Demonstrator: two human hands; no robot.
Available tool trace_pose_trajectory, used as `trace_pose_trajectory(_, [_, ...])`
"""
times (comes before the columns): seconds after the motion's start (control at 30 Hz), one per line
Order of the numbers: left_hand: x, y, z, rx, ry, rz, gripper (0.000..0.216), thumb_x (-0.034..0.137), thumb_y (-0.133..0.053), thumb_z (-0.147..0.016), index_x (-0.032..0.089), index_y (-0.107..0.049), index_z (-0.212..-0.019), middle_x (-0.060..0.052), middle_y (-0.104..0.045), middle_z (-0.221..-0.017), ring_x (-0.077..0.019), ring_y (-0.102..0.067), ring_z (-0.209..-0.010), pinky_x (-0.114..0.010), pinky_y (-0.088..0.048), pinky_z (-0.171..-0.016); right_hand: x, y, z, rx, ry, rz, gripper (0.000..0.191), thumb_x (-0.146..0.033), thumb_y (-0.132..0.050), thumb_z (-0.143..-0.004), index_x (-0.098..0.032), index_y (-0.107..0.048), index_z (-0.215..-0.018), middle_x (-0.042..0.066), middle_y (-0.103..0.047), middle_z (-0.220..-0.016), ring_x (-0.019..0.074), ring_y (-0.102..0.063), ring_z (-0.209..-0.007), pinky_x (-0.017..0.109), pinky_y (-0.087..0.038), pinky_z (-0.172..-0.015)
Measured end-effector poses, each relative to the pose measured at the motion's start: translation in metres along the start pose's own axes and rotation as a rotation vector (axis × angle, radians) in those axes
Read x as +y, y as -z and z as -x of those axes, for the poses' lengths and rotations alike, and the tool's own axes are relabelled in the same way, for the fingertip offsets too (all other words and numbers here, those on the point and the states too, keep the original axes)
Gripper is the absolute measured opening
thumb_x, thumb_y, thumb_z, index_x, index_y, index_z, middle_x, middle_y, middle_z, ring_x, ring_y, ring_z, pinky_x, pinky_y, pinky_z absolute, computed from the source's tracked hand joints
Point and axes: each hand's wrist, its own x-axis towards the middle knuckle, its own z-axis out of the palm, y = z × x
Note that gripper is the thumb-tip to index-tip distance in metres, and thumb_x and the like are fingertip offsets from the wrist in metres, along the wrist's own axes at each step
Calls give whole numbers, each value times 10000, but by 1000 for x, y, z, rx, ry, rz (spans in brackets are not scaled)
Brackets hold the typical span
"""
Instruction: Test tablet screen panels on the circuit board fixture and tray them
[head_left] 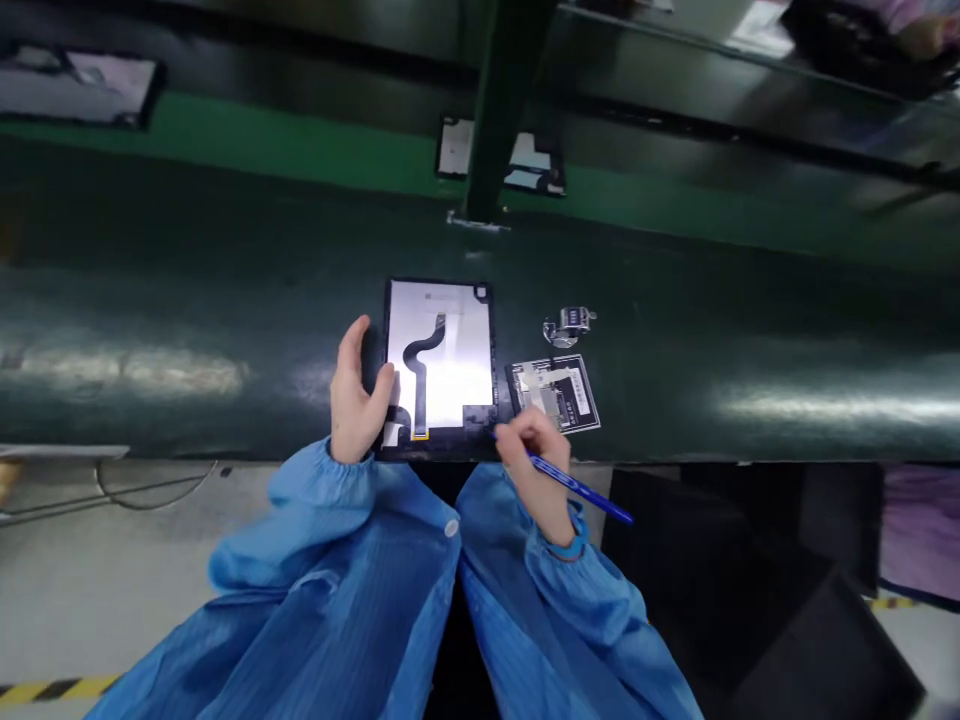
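Note:
A tablet-sized screen panel [457, 375] lies back side up at the bench's front edge, with a black ribbon cable [420, 390] curving down its silvery back. My left hand [358, 400] rests at its left edge, thumb and fingers apart. In my right hand [536, 470] is a blue pen [581, 488], its tip at the panel's lower right corner. Just right of the panel, a black-and-white printed card [574, 395] is partly covered by that hand. Above the card sits a small metal tally counter [574, 320].
The dark green bench [720, 330] runs across the view. A green post [506, 110] rises behind the panel. Beyond it lie another panel [536, 160] and, far left, a further one [82, 85]. Dark boxes [750, 590] stand below the bench at right.

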Motion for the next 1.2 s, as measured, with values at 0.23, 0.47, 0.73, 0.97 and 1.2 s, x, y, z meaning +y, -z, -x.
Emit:
trace_pose_trajectory(0.23, [16, 4, 1, 13, 12, -84, 623, 237, -562, -912, 156, -379, -1502, -145, -491, -1526, -268, -461, -1420, -399, -353, -1203, 12, -54, -28, -183, 58, 162, 372, -357, -640, -889, -226, -384, -652, -104, -346, -528, 62, -349, -472, 201, -289, -488])
trace_pose_trajectory(0.47, [21, 7, -1, -23, 22, -89, 583, 324, -533, -960, 174, -363, -1497, -134, -491, -1528, -267, -461, -1420, -414, -377, -1190, 18, -57, -31, -151, 185, 338, 365, -224, -587, -873, -221, -324, -619, -97, -303, -541, 57, -319, -471, 194, -295, -493])
trace_pose_trajectory(0.73, [20, 9, -1, -62, -6, -85, 599, 302, -518, -964, 141, -329, -1509, -165, -473, -1542, -280, -434, -1438, -428, -335, -1215, 19, -59, -28, -107, 194, 343, 345, -173, -576, -827, -221, -319, -601, -100, -293, -530, 53, -327, -455, 194, -305, -483])
trace_pose_trajectory(0.97, [29, 9, -1, -115, 22, -113, 697, 268, -589, -908, 188, -287, -1532, -135, -524, -1508, -297, -491, -1395, -461, -356, -1209, -15, -24, -69, 30, 206, 180, 209, -287, -735, -823, -226, -553, -739, -62, -541, -647, 88, -510, -555, 213, -406, -503])
trace_pose_trajectory(1.2, [28, 5, 0, -121, 34, -125, 669, 243, -594, -881, 201, -350, -1503, -125, -529, -1506, -308, -526, -1365, -500, -376, -1191, -9, -41, -148, -274, 352, 427, 84, -224, -624, -891, -218, -681, -953, -20, -693, -842, 133, -649, -727, 281, -498, -710])
